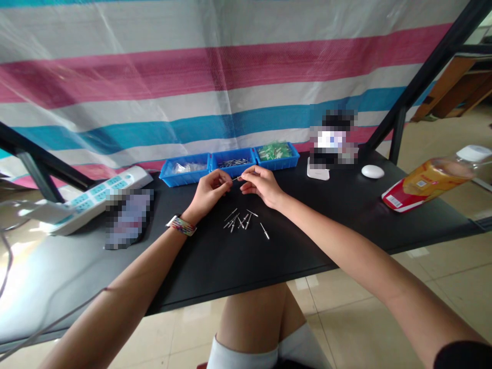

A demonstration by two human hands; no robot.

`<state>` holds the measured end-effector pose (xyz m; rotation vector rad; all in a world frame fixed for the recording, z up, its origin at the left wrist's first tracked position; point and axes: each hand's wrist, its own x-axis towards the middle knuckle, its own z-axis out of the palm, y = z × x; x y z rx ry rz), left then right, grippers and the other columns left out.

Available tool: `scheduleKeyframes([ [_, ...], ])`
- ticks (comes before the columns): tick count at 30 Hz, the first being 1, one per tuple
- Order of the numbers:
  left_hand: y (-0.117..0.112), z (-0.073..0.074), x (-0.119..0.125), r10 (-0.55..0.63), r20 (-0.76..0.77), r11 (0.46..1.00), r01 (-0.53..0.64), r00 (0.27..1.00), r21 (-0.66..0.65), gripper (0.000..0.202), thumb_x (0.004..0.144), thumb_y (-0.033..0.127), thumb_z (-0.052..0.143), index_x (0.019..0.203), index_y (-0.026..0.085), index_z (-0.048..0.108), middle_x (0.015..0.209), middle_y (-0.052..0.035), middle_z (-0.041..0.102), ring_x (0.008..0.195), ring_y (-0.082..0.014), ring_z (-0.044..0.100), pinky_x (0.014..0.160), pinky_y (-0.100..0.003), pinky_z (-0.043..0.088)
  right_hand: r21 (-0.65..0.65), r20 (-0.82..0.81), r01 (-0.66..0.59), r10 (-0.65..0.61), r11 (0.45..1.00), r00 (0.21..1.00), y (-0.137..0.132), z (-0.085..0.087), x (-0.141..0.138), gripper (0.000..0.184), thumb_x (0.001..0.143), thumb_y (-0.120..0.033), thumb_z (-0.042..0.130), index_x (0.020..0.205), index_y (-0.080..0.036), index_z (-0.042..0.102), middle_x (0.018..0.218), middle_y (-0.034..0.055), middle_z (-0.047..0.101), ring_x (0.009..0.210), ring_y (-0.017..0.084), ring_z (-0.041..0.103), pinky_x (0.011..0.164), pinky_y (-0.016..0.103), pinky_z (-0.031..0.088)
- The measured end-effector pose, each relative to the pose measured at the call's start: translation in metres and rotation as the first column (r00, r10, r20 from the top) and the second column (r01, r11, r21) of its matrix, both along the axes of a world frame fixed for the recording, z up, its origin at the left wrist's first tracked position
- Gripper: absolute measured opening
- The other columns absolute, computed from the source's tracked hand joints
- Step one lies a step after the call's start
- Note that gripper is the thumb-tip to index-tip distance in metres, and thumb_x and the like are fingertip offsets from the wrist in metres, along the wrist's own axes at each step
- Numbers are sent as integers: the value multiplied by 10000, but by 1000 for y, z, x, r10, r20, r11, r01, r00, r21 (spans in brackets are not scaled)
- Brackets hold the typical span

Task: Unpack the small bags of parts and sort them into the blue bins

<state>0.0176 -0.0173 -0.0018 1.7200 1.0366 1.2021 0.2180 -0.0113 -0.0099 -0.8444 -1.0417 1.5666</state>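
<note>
Between my two hands, just in front of the blue bins, is a thin silver rivet [236,179]. My left hand [210,190] pinches one end of it, and a woven band circles that wrist. At the other end, my right hand [263,185] grips it between thumb and fingertips. Below the hands, a loose group of pop rivets [240,221] lies on the black table [215,266], with a single rivet [265,231] apart to the right. The middle blue bin [233,158] holds many similar metal pieces.
The left blue bin [185,170] holds clear plastic bits; the right blue bin [275,154] holds green-tinted pieces. A white power strip [103,197] lies at left beside a blurred item. At right are a white oval case [372,171] and a drink bottle [430,182]. Striped sheeting hangs behind.
</note>
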Motion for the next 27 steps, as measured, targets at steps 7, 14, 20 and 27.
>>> scheduleKeyframes([
  [7, 0, -2, 0, 68, -45, 998, -67, 997, 20, 407, 935, 556, 745, 800, 177, 685, 703, -32, 673, 630, -143, 638, 567, -231, 508, 44, 25, 28, -29, 999, 999, 0, -1, 0, 159, 792, -194, 819, 858, -195, 674, 764, -33, 728, 594, 105, 710, 543, 193, 606],
  [14, -1, 0, 0, 89, -67, 996, -87, 994, 29, 490, 969, 620, 699, 756, 180, 671, 674, -39, 665, 610, -146, 630, 557, -237, 502, 163, 89, 28, -42, 986, 995, -1, -3, 1, 201, 763, -265, 855, 833, -197, 679, 729, -48, 677, 577, 102, 675, 537, 209, 608],
  [20, 0, 0, -1, 40, 14, 999, -40, 999, -24, 329, 891, 489, 788, 854, 182, 677, 723, -21, 674, 635, -145, 646, 565, -232, 512, 148, 116, 29, -46, 989, 992, 3, -9, -1, 310, 809, -423, 873, 814, -186, 672, 735, -19, 704, 568, 104, 670, 513, 206, 587],
  [27, -2, 1, 0, 0, 5, 1000, 0, 1000, -7, 202, 826, 337, 793, 868, 178, 676, 766, -8, 649, 663, -139, 649, 568, -221, 505, 134, 101, 76, -90, 988, 991, 6, -12, -4, 342, 835, -454, 872, 805, -185, 664, 717, -22, 695, 556, 103, 666, 508, 204, 582],
])
